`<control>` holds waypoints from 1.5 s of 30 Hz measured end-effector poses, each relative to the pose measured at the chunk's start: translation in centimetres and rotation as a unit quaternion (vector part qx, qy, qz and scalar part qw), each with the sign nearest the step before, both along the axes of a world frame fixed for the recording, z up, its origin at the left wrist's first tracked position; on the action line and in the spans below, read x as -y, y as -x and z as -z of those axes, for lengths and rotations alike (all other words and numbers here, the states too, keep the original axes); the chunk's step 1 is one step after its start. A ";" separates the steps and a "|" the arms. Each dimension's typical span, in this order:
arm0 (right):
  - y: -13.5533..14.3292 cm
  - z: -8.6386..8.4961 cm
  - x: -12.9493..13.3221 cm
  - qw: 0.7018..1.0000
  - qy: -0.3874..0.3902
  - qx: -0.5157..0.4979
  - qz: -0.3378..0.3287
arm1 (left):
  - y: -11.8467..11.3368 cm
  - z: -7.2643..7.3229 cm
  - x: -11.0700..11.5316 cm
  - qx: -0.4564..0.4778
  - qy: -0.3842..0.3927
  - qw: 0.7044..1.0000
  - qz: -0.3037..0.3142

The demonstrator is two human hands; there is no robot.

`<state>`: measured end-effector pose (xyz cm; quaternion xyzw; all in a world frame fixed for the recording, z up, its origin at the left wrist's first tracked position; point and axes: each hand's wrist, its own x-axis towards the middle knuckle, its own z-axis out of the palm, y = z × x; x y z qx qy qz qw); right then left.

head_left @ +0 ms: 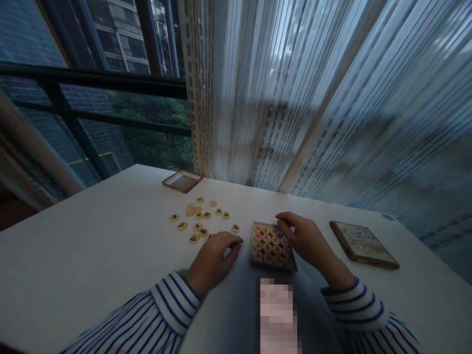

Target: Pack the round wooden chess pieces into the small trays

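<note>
A square box (pixel 274 266) of xiangqi pieces stands on the table in front of me, its round pieces (pixel 267 239) with red characters set in rows. To its left, my left hand (pixel 216 258) rests on the table, thumb and fingertips curled together, nothing visible in them. It partly covers one loose piece. My right hand (pixel 308 241) reaches over the box's far right corner, index finger and thumb apart and touching or just above the pieces there. Loose xiangqi pieces (pixel 198 226), several with dark characters and some blank side up, lie scattered beyond my left hand.
A shallow tray-like box part (pixel 183 182) lies at the table's far edge, left of centre. On the right lies a flat, brown-edged box (pixel 363 243) with a printed top. A striped curtain (pixel 258 98) and a window rail (pixel 92 83) border the white table (pixel 110 236).
</note>
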<state>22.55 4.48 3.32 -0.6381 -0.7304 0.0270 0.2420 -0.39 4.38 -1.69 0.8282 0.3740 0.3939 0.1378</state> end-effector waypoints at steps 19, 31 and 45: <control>8.2 -1.9 -8.2 0.981 0.045 0.071 -0.172 | 10.3 -0.5 -7.9 -0.072 -0.017 0.956 -0.283; 16.4 -0.8 -13.4 0.958 0.094 0.199 -0.183 | 10.7 0.4 -8.5 -0.057 -0.004 0.949 -0.309; 19.6 1.6 -16.5 0.957 0.142 0.206 -0.146 | 10.9 0.5 -8.7 -0.028 -0.013 0.941 -0.336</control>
